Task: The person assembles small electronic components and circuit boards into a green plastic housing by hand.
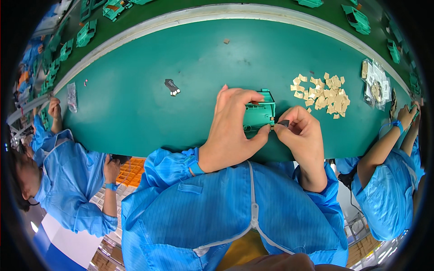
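Observation:
My left hand [232, 123] is closed around a green plastic housing [258, 116], thumb at its near edge and fingers over its far side. The housing is held just above the green table, its open inner side facing up. At its near right corner, my right hand [302, 131] pinches a small black piece [284, 123] between thumb and fingertips. The piece is partly hidden by the fingers, and I cannot tell whether it touches the housing.
To the right lies a pile of small beige pieces [332, 97]. Clear plastic bags [376, 86] lie at the far right. Some black pieces with white ends [172, 87] rest left of centre. Beyond the pale rail [217, 16], more green housings [357, 19] stand. Co-workers in blue sit on both sides.

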A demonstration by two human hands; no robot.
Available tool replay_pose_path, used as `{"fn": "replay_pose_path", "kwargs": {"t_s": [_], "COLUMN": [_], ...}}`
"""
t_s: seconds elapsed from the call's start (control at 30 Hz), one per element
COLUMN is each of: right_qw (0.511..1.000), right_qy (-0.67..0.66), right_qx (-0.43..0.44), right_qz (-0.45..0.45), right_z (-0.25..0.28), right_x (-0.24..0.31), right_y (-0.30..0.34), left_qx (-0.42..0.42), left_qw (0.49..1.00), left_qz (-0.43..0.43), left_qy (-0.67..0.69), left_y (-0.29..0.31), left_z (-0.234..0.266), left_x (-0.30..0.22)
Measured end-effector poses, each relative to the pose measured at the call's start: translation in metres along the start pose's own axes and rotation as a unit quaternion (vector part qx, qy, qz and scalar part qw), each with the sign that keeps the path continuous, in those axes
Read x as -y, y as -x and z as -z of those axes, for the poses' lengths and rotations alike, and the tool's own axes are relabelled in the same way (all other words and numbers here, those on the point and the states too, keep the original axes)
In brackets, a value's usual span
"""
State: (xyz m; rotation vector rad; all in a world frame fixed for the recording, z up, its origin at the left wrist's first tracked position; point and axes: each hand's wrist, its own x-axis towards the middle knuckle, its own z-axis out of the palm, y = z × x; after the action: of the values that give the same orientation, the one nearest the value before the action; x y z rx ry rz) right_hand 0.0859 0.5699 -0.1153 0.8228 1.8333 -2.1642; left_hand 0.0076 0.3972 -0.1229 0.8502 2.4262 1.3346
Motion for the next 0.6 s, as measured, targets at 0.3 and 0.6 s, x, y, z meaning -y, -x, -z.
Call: {"fn": "replay_pose_path", "kwargs": {"t_s": [0.3,0.6], "right_qw": [1.0,1.0], "right_qy": [-0.015,-0.014], "right_qx": [0.008,0.024], "right_qz": [0.0,0.011], "right_z": [0.0033,0.0063], "right_x": [-0.0064,-0.0061], "right_y": [-0.0012,-0.0043], "left_qx": [-0.002,0.007], "left_qw": [1.0,1.0], "left_qz": [0.0,-0.005], "left_qy": [-0.005,0.005], "left_y": [0.0011,-0.0015], "left_z": [0.0,0.0012], "left_x": [0.0002,0.0015]}}
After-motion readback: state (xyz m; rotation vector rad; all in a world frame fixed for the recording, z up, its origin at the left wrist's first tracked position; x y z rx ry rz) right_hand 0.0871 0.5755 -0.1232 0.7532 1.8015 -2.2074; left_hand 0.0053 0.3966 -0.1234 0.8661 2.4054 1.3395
